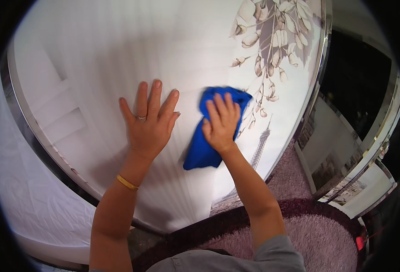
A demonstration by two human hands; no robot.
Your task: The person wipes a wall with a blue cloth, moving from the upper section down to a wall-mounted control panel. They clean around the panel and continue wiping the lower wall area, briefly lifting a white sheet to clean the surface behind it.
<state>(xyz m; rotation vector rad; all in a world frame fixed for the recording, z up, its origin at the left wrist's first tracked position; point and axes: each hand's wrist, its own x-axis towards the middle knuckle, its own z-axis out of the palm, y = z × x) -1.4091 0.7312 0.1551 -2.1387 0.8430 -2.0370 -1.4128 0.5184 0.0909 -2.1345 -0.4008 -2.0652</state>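
Observation:
Before me stands a large glossy white panel [193, 61], possibly a wardrobe door, printed with drooping flowers and a lattice tower. My left hand [149, 125] rests palm-down against its middle, fingers apart and holding nothing. There is a ring on one finger and a yellow bangle on that wrist. To the right of it, my right hand [222, 122] presses a blue cloth [203, 149] onto the panel beside the printed flowers [274, 51]. The cloth is bunched above the fingers and hangs down below the palm. My right hand is slightly blurred.
A shiny metal frame [322, 54] edges the panel. White fabric [40, 190] lies to the left. Below spreads a purple shaggy rug [315, 234] with a darker border. At right stand further framed panels [332, 146] and a dark surface [356, 68]; a small red object [360, 243] lies beside the rug.

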